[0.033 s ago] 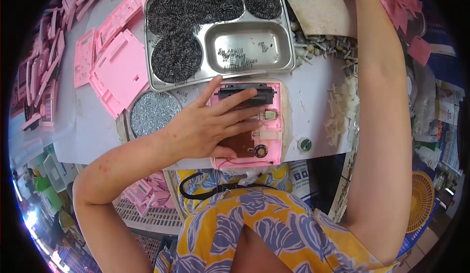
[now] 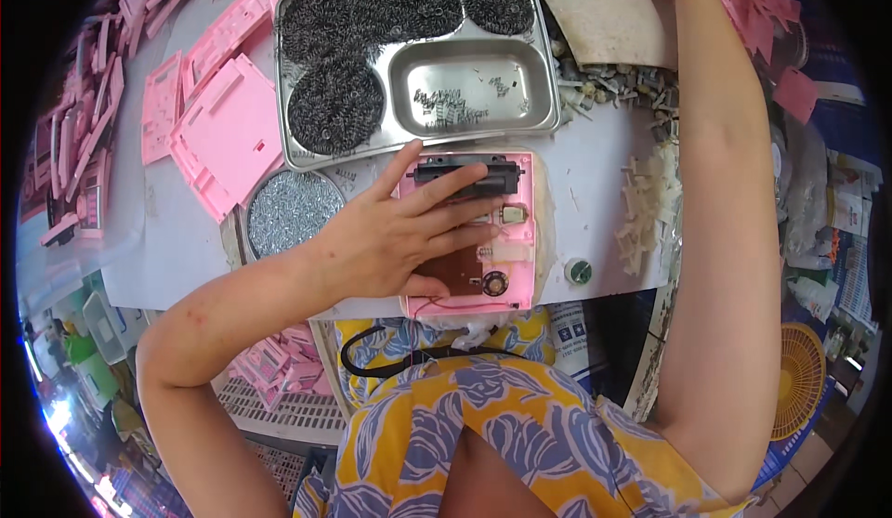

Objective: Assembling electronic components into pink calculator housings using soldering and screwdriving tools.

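No text legible; white sheet (image 2: 569,340) bears dark print (too small to read).

1. Table (image 2: 590,211): white top; front edge crosses mid-view.
2. Floor (image 2: 804,465): pale tiles with darker joints, visible at lower right.
3. Light (image 2: 59,416): bright white glare at far lower left, blue-violet tint below.
4. Crate (image 2: 288,414): pale, slotted; located below table level, left side.
5. Grille (image 2: 799,379): round, yellow; right side.

There is one pink plastic casing (image 2: 527,239) and one steel compartment tray (image 2: 465,63). One round silvery dish (image 2: 246,225) and one small green-and-white pot (image 2: 579,272) show.
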Demonstrator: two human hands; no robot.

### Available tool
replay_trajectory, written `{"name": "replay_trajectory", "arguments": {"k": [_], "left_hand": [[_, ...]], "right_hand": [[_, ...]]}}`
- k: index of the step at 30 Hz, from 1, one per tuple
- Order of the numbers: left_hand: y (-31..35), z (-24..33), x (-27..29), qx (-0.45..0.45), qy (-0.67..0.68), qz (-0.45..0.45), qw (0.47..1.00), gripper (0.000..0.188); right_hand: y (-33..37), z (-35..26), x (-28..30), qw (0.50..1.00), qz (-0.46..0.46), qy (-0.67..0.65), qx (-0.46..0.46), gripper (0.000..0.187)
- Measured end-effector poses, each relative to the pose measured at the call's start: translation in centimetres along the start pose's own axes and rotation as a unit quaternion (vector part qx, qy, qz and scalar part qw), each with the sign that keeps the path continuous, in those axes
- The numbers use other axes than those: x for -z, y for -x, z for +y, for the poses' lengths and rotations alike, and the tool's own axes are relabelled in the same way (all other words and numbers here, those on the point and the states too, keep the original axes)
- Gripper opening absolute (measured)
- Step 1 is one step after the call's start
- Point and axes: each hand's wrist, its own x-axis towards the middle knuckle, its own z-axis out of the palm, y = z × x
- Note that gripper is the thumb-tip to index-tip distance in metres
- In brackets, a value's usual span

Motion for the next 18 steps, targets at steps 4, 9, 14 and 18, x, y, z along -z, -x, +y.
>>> {"name": "replay_trajectory", "arguments": {"k": [4,9,14,18], "left_hand": [[-0.5,0.1,0.4,-0.017,-0.08,0.017,0.997,0.083],[-0.5,0.3,-0.6,-0.005,-0.055,0.008,0.998,0.079],[0.0,0.6,-0.3,-0.002,-0.073,-0.002,0.997,0.077],[0.0,0.6,-0.1,-0.019,-0.058,0.007,0.998,0.074]], "right_hand": [[0.2,0.4,2.3,0.996,0.069,0.025,0.046,0.031],[-0.5,-0.2,4.4,0.981,0.165,0.071,0.073,0.036],[1.8,-7.0,8.8,0.989,0.072,0.112,0.072,0.036],[2.6,-7.4,12.1,0.973,0.162,0.137,0.096,0.03]]}}
